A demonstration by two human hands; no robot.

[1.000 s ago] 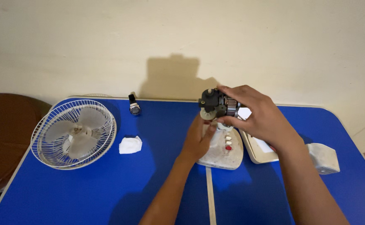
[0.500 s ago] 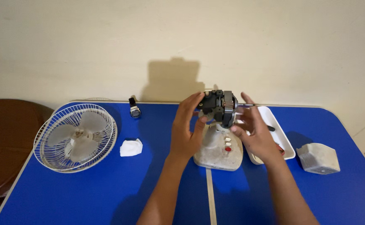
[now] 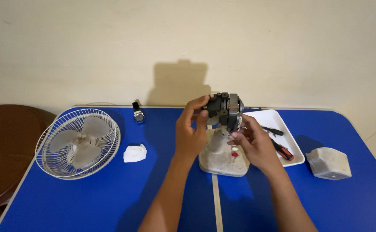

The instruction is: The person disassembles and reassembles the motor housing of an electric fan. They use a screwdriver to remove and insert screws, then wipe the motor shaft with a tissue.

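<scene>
A bare fan motor (image 3: 227, 109), dark metal with a shaft pointing right, sits on top of a dirty white fan stand (image 3: 221, 158) in the middle of the blue table (image 3: 153, 197). My left hand (image 3: 191, 131) grips the motor's left end with fingers and thumb. My right hand (image 3: 253, 144) is just below and right of the motor, its fingertips touching the motor's underside near the stand's neck. The stand's base carries a red button and a white one.
A white fan guard with blades (image 3: 78, 141) lies at the left. A crumpled white tissue (image 3: 135, 153) and a wristwatch (image 3: 138, 113) lie nearby. A white tray (image 3: 278, 129) with screwdrivers is at the right, beside a grey plastic cover (image 3: 329, 163). A brown round table (image 3: 3, 146) stands far left.
My right hand came off the top of the motor and dropped to its lower right side. My left hand rose from the stand's neck to grip the motor's left end.
</scene>
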